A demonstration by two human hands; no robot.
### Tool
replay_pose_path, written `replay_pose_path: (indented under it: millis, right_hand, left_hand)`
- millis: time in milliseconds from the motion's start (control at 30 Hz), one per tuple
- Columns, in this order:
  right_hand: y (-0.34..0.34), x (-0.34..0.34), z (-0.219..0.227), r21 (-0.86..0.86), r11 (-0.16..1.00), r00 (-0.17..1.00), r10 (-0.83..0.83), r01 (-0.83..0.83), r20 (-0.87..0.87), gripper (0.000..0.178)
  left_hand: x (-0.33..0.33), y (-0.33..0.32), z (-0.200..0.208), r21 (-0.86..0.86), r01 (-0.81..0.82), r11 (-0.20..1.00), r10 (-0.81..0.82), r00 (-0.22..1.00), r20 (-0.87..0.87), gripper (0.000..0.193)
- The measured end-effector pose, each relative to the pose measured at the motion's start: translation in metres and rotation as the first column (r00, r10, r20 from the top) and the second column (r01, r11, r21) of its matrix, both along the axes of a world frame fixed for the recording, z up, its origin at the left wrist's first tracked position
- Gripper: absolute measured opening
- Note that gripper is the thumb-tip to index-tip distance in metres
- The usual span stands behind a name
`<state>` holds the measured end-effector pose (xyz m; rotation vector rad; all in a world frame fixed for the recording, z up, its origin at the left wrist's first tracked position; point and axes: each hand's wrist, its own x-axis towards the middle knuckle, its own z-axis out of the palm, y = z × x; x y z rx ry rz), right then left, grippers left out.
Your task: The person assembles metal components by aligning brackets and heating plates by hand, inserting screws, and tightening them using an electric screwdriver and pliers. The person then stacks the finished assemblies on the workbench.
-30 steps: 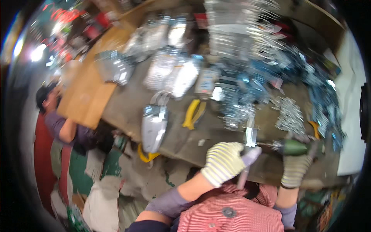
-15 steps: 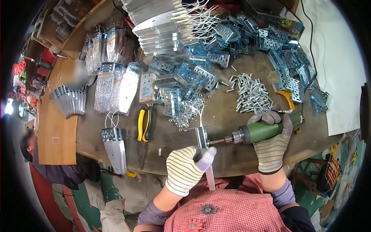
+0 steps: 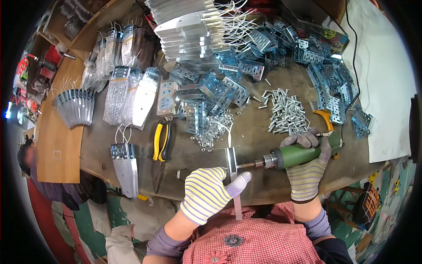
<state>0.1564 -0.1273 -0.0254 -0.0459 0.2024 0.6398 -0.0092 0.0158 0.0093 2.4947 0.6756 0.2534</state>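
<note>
A green driver [image 3: 293, 156] points left, its bit [image 3: 247, 165] against a narrow metal piece [image 3: 232, 160].

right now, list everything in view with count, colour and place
power driver: 1, green, in right hand
metal strip: 1, silver, in left hand
screws: many, silver, centre-right pile
nuts: many, silver, centre
perforated brackets: many, bluish, centre to right
stacked plates: many, silver, top centre
wrapped bundles: several, silver, upper left
unwrapped bundle: 1, silver, front left
fanned strips: many, silver, left
board: 1, brown, left
pliers: 1, yellow-black, left of left hand
socket strip: 1, pale, left of brackets
tool handle: 1, orange, behind driver
workbench: 1, brown, centre
panel: 1, white, right
co-worker: 1, purple clothing, far left
apron: 1, red-white check, bottom
left hand: 1, striped glove, lower centre
right hand: 1, striped glove, lower right
</note>
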Motion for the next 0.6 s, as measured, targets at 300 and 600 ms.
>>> replay_pose_path:
  millis: [300, 600]
  right_hand:
    - [0.004, 0.0, 0.006, -0.096, 0.995, 0.999, 0.028, -0.026, 0.02, 0.03]
    - [-0.001, 0.004, -0.008, -0.037, 0.999, 0.996, 0.031, -0.028, 0.084, 0.04]
  left_hand:
    - [-0.016, 0.035, -0.023, 0.287, -0.135, 0.948, 0.008, 0.914, 0.405, 0.016]
    - [-0.014, 0.045, -0.016, 0.563, 0.054, 0.825, -0.144, 0.982, 0.118, 0.022]
